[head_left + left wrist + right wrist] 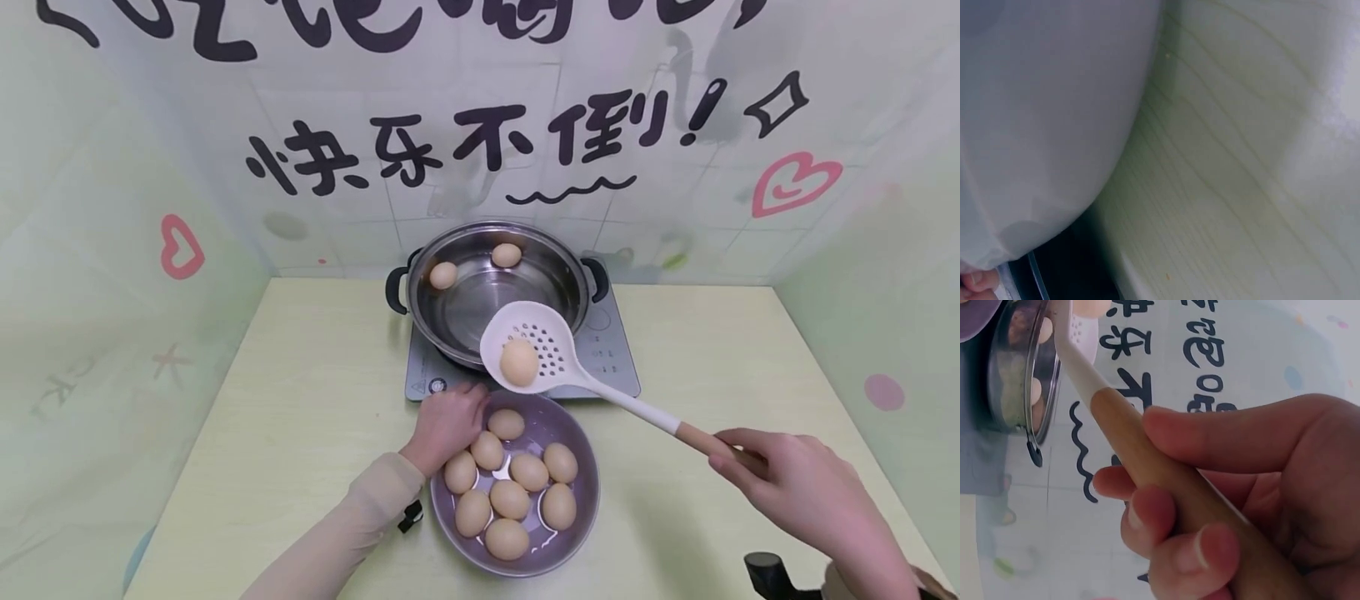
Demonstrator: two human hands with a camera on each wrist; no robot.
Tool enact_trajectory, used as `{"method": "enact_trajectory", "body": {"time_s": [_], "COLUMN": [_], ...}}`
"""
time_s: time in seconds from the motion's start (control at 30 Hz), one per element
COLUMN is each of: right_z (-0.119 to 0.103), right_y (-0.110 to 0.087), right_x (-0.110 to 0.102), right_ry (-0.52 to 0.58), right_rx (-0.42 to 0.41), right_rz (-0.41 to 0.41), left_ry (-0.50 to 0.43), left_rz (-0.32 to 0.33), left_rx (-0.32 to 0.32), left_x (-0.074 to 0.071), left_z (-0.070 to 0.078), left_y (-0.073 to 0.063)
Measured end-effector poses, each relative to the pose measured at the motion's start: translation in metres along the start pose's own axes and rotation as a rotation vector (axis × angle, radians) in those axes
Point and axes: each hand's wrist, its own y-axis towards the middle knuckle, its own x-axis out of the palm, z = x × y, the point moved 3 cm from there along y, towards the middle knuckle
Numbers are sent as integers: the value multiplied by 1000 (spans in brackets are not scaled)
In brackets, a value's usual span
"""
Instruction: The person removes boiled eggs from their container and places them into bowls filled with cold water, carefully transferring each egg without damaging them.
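My right hand [810, 487] grips the wooden handle of a white slotted spoon [558, 367], thumb and fingers wrapped round it in the right wrist view. One brown egg [519, 362] lies in the spoon's head, which is held over the near rim of a steel pot [480, 308]. Inside the pot are two eggs, one at the left [443, 275] and one at the back [507, 255]. My left hand [448, 427] holds the upper left rim of a purple bowl [590, 525]; its fingertips are partly hidden. Several eggs [510, 500] sit in that bowl.
Beneath the pot is a grey induction cooktop [618, 367]. Pale tabletop [315, 375] extends on both sides, with printed walls at the back and sides. Black handles [396, 282] stick out from the pot. A small black object [411, 516] lies beside the left sleeve.
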Motion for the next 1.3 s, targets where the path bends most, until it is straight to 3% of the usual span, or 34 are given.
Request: {"method": "enact_trajectory", "body": {"time_s": [0.4,0.6,0.87,1.17,1.3], "right_z": [31,53,76,84,86], "right_y": [-40,-57,-63,-63,-62], "right_x": [8,14,24,26,28], "right_ry": [26,96,133,167,162], "right_rx": [-33,-138,-158,-199,-176], "right_rz": [93,127,20,-5,-41], "left_ry": [5,9,5,11,12], "left_rz": [-39,-23,-38,-31,-36], "left_rx": [0,13,12,20,19], "left_x": [1,-1,-2,-2,-2], "left_z": [0,1,1,1,1], "left_y": [2,2,1,1,1]}}
